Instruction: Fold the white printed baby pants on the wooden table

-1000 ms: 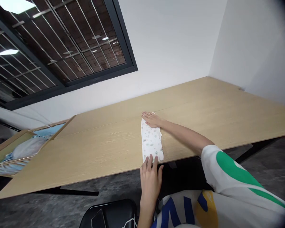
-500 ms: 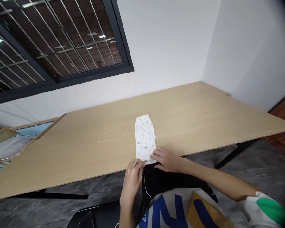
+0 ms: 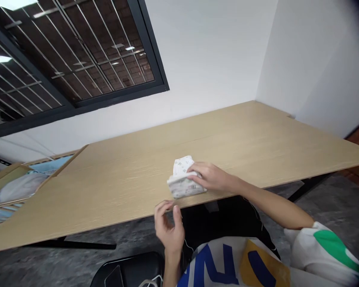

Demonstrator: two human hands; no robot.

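Observation:
A small white printed cloth garment (image 3: 184,186) lies near the front edge of the wooden table (image 3: 131,179), its near part folded up over the far part. On its right side my right hand (image 3: 208,175) grips the folded layer, fingers closed over the fabric, hiding part of it. Just in front of the table edge is my left hand (image 3: 169,225), apart from the cloth. Its thumb and fingers are curved and spread, with nothing between them.
A wooden crib (image 3: 32,179) with blue and white bedding stands at the table's left end. A barred window (image 3: 92,52) is in the wall behind. Below me, a black chair (image 3: 128,269) sits at lower left, with a white cable (image 3: 151,282) near it.
The garment's near end has been folded up and away from me, so it looks shorter. My left hand has let go and drawn back; my right hand has moved farther onto the table.

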